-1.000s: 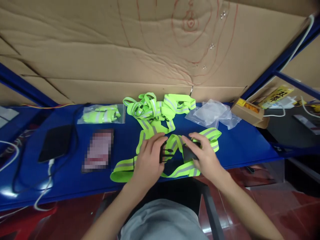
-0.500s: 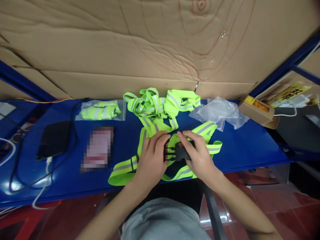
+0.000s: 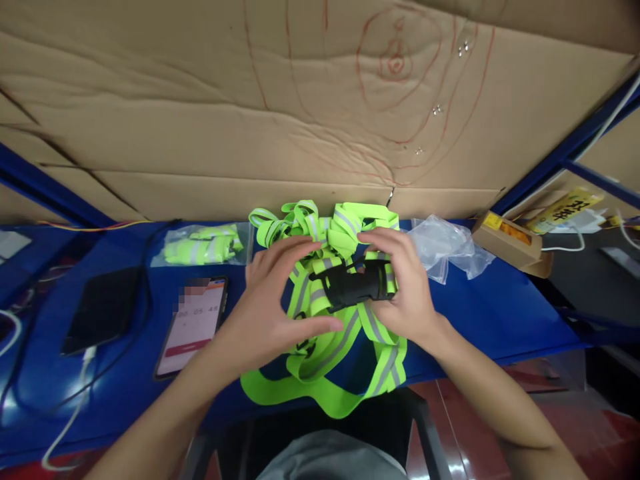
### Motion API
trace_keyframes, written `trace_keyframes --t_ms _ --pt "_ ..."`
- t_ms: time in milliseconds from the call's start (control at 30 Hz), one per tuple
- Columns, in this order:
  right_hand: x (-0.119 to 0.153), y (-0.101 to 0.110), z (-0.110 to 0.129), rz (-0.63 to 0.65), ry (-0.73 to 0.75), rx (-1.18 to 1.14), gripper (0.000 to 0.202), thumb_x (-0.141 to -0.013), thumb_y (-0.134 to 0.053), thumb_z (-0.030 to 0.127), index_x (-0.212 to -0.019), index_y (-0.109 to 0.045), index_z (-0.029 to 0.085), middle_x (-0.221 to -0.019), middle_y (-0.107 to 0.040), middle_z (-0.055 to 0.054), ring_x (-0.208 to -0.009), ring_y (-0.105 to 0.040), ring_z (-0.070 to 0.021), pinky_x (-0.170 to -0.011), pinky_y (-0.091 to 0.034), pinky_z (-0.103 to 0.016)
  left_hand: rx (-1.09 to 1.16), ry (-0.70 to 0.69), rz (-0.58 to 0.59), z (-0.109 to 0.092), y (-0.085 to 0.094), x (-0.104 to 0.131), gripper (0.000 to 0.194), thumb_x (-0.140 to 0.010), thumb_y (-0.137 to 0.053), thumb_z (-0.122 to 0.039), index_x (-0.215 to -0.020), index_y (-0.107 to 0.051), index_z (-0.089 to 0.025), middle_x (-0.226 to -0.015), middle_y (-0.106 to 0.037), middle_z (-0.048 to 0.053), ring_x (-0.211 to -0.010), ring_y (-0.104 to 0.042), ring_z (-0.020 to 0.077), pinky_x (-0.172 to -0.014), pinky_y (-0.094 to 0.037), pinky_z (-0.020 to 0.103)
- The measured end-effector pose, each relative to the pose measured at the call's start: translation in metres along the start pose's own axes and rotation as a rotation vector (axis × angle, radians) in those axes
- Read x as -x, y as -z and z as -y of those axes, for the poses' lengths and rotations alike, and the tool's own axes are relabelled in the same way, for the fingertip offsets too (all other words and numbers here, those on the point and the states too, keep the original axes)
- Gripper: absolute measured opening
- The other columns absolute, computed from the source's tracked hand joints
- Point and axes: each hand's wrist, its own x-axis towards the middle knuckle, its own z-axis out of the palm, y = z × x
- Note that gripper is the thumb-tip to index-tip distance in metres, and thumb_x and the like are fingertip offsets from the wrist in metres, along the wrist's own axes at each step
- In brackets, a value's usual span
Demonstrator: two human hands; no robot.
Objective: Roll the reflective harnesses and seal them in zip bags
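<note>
A black side-release buckle is held up over the shelf in my right hand, the thumb below it and the fingers behind. Its two halves look joined, though I cannot see the prongs clearly. My left hand is spread open to the left of the buckle, its thumb and fingers apart and holding nothing. Neon-green reflective straps with grey stripes run from the buckle and hang in loops below, past the shelf's front edge. Behind the hands lies a heap of similar neon straps, partly hidden by the fingers.
A bagged neon strap bundle, a lit phone and a black device with a white cable lie left. Clear plastic bags and a small cardboard box stand right. A cardboard panel rises behind the blue shelf.
The buckle halves, apart with prongs showing before, now look joined. My left hand has let go and opened leftward. The buckle has risen, and the straps hang lower in front.
</note>
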Motion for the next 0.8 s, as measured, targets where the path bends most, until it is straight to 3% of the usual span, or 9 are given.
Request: trace_keyframes --t_ms 100,167,233,333,400,467,567,667,800 --pt "-0.018 -0.001 0.004 -0.054 -0.098 -0.149 0.060 -0.073 -0.061 0.008 -0.131 -0.059 0.024 -0.129 -0.061 -0.009 -0.117 -0.063 -0.0253 -0.102 -0.054 -0.044 0.377 0.045 0.163 0.007 0.012 -0.011 0.106 -0.060 -0.095 -0.060 -0.152 -0.048 -0.036 -0.161 -0.044 0.008 -0.151 -0.038 0.0363 -0.126 -0.028 0.048" --pt "-0.026 -0.004 0.002 -0.002 -0.206 -0.282 0.058 -0.075 -0.067 0.011 -0.131 -0.059 0.024 -0.130 -0.062 -0.007 -0.116 -0.063 -0.0231 -0.104 -0.052 -0.041 0.622 0.169 0.213 0.011 0.005 -0.018 0.097 -0.059 -0.098 -0.053 -0.144 -0.056 -0.032 -0.149 -0.057 0.008 -0.139 -0.053 0.0333 -0.118 -0.040 0.043" --pt "-0.029 -0.007 -0.006 0.123 -0.341 -0.471 0.065 -0.077 -0.076 0.020 -0.139 -0.056 0.027 -0.139 -0.060 -0.006 -0.123 -0.061 -0.0232 -0.109 -0.049 -0.041 0.835 0.340 0.158 0.014 -0.008 -0.021 0.080 -0.058 -0.100 -0.046 -0.127 -0.063 -0.026 -0.122 -0.071 0.006 -0.108 -0.070 0.0268 -0.099 -0.052 0.037" --pt "-0.022 -0.010 -0.030 0.358 -0.521 -0.845 0.097 -0.072 -0.090 0.048 -0.156 -0.043 0.032 -0.147 -0.058 -0.007 -0.133 -0.058 -0.0259 -0.116 -0.045 -0.042 1.183 0.482 0.087 0.021 -0.023 -0.022 0.066 -0.057 -0.100 -0.044 -0.109 -0.066 -0.022 -0.085 -0.071 -0.001 -0.069 -0.070 0.0169 -0.075 -0.055 0.029" --pt "-0.014 -0.013 -0.048 0.443 -0.594 -1.014 0.103 -0.072 -0.085 0.066 -0.158 -0.042 0.029 -0.140 -0.063 -0.009 -0.130 -0.061 -0.0265 -0.116 -0.044 -0.043 1.364 0.503 0.116 0.025 -0.028 -0.021 0.056 -0.058 -0.100 -0.045 -0.097 -0.069 -0.019 -0.075 -0.069 -0.002 -0.066 -0.070 0.0165 -0.070 -0.055 0.026" --pt "-0.005 -0.014 -0.062 0.520 -0.614 -1.066 0.090 -0.078 -0.077 0.073 -0.148 -0.055 0.022 -0.129 -0.069 -0.012 -0.122 -0.065 -0.0259 -0.111 -0.047 -0.041 1.449 0.511 0.185 0.029 -0.030 -0.019 0.047 -0.058 -0.100 -0.042 -0.085 -0.071 -0.016 -0.071 -0.068 0.000 -0.068 -0.071 0.0169 -0.069 -0.055 0.025" --pt "0.007 -0.015 -0.071 0.652 -0.619 -1.087 0.070 -0.082 -0.075 0.070 -0.122 -0.072 0.013 -0.110 -0.075 -0.014 -0.105 -0.072 -0.0245 -0.096 -0.055 -0.036 1.462 0.514 0.254 0.034 -0.032 -0.017 0.042 -0.057 -0.100 -0.037 -0.076 -0.071 -0.014 -0.065 -0.066 0.000 -0.060 -0.066 0.0136 -0.063 -0.054 0.023" --pt "0.016 -0.015 -0.069 0.682 -0.750 -1.219 0.060 -0.085 -0.077 0.061 -0.118 -0.070 0.013 -0.102 -0.077 -0.013 -0.091 -0.075 -0.0220 -0.087 -0.058 -0.036 1.431 0.593 0.283 0.039 -0.035 -0.013 0.044 -0.061 -0.098 -0.045 -0.069 -0.069 -0.013 -0.059 -0.066 0.002 -0.053 -0.062 0.0123 -0.056 -0.049 0.021" --pt "0.025 -0.025 -0.061 0.702 -0.945 -1.446 0.058 -0.066 -0.094 0.041 -0.111 -0.070 0.014 -0.097 -0.076 -0.009 -0.081 -0.074 -0.0186 -0.079 -0.058 -0.032 1.406 0.591 0.347 0.043 -0.036 -0.008 0.057 -0.070 -0.085 -0.069 -0.068 -0.070 -0.014 -0.054 -0.067 0.006 -0.055 -0.066 0.0178 -0.061 -0.052 0.026"
